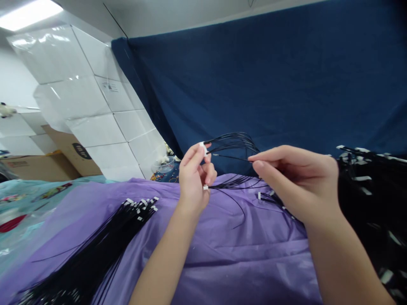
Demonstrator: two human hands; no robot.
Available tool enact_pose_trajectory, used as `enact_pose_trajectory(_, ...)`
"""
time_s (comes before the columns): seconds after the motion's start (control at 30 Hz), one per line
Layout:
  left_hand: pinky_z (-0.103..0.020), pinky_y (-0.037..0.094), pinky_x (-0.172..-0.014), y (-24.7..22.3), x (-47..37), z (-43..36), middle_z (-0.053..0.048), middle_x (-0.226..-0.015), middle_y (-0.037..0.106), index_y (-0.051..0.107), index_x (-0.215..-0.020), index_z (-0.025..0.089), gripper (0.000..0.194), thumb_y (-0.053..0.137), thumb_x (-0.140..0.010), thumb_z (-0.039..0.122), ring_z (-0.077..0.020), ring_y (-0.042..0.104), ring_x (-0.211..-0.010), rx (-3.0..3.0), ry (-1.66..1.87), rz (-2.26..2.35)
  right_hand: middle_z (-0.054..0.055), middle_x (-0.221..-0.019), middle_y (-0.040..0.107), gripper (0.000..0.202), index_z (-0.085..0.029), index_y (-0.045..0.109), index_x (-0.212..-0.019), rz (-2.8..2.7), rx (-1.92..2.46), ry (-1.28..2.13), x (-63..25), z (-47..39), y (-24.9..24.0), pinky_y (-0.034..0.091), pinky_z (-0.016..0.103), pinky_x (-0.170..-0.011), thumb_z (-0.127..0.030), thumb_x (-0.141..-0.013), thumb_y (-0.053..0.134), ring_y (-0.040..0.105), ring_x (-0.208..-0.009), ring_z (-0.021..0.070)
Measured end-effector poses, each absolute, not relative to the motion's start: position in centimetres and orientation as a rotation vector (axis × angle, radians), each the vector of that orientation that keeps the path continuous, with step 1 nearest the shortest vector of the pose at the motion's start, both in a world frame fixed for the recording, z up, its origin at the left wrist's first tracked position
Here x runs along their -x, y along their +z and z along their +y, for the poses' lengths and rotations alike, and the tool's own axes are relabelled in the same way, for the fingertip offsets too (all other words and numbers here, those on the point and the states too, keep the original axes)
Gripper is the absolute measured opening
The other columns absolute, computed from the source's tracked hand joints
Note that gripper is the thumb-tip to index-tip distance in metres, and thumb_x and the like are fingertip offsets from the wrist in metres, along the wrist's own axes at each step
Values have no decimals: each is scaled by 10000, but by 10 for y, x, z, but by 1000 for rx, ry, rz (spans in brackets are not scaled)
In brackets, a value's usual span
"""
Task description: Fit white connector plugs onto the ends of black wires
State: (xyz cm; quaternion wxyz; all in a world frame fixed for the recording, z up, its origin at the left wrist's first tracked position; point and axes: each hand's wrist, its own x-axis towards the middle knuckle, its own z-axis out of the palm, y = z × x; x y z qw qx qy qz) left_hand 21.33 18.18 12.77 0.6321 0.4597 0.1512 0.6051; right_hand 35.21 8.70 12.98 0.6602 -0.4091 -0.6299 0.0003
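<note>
Near the middle, my left hand point(194, 173) pinches a white connector point(203, 148) with several thin black wires point(237, 136) arching out of it to the right. A second white connector point(205, 187) with black wires sits at the lower fingers of this hand. To the right, my right hand point(295, 178) pinches a single black wire between thumb and forefinger. The small tip point(216, 155) of that wire points left, close to the upper connector. One loose wire curls down over the purple cloth point(254, 254).
A bundle of black wires with white connectors point(104, 245) lies at the left on the cloth. More black wires point(365, 190) are piled at the right. Behind are a dark blue curtain point(270, 84), wrapped white boxes point(89, 101), a cardboard box point(41, 169) and a clear bowl point(163, 164).
</note>
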Motion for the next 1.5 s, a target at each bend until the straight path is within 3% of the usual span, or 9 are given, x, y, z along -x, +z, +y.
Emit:
enact_pose_trajectory(0.17, -184, 164, -345, 125, -216, 176, 56, -628, 463, 618, -879, 154, 163, 623, -830, 310, -14, 342, -305, -1140, 1347, 323, -31, -579, 558, 64, -167, 706, -796, -1507, 1089, -252, -352, 98, 126, 349, 216, -461, -132, -786, 653, 424, -482, 54)
enact_pose_trajectory(0.73, -186, 172, -345, 125, -213, 173, 56, -595, 463, 625, -878, 166, 175, 627, -823, 333, -19, 334, -305, -1171, 1318, 325, -43, -572, 549, 70, -173, 695, -778, -1530, 1079, -321, -350, 99, 125, 355, 206, -479, -126, -780, 644, 422, -472, 44)
enact_pose_trajectory(1.1, -180, 157, -326, 126, -209, 179, 47, -581, 491, 639, -879, 159, 182, 624, -835, 335, -16, 332, -308, -1322, 1332, 379, -20, -647, 583, 32, -164, 661, -814, -1623, 1027, -480, -351, 104, 122, 375, 205, -509, -141, -819, 640, 474, -534, 60)
enact_pose_trajectory(1.27, -164, 166, -321, 128, -207, 178, 39, -593, 512, 649, -876, 151, 196, 631, -831, 341, -6, 331, -322, -1369, 1284, 389, -32, -619, 523, 27, -167, 663, -843, -1617, 995, -641, -349, 107, 118, 353, 200, -487, -152, -840, 640, 417, -503, 48)
enact_pose_trajectory(1.5, -159, 162, -314, 127, -209, 174, 31, -576, 533, 640, -844, 170, 166, 644, -820, 333, -14, 338, -321, -1394, 1209, 383, -18, -697, 633, 70, -181, 647, -809, -1641, 941, -789, -347, 111, 113, 395, 211, -521, -118, -810, 675, 519, -555, 62)
